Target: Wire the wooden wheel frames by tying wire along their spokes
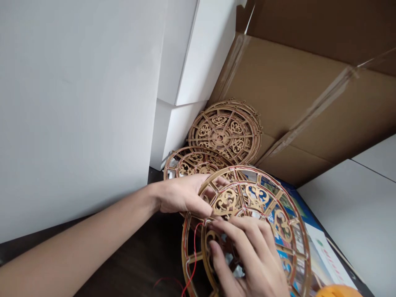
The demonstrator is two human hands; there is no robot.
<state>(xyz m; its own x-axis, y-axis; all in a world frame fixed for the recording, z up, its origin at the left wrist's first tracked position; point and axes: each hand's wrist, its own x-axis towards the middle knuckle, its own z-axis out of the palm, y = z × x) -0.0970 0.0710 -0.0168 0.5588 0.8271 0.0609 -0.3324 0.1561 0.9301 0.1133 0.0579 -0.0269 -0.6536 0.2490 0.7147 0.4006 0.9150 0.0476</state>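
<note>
My left hand (185,196) grips the upper left rim of a round wooden fretwork disc (280,214), thumb and fingers closed round the edge. My right hand (247,255) rests on the lower middle of the same disc, fingers pressed together on its cut-out pattern near thin red wires (194,255) that run along the rim. Behind it lies a second wooden disc (185,163), partly hidden. A stack of similar discs (225,130) leans against a cardboard box.
A white wall panel (74,107) fills the left side. White boxes (198,53) stand at the back. Large cardboard boxes (309,82) lie at the right, with a white surface (361,206) beyond. A colourful printed sheet (321,247) lies under the disc on the dark table (139,264). An orange object (338,291) shows at the bottom edge.
</note>
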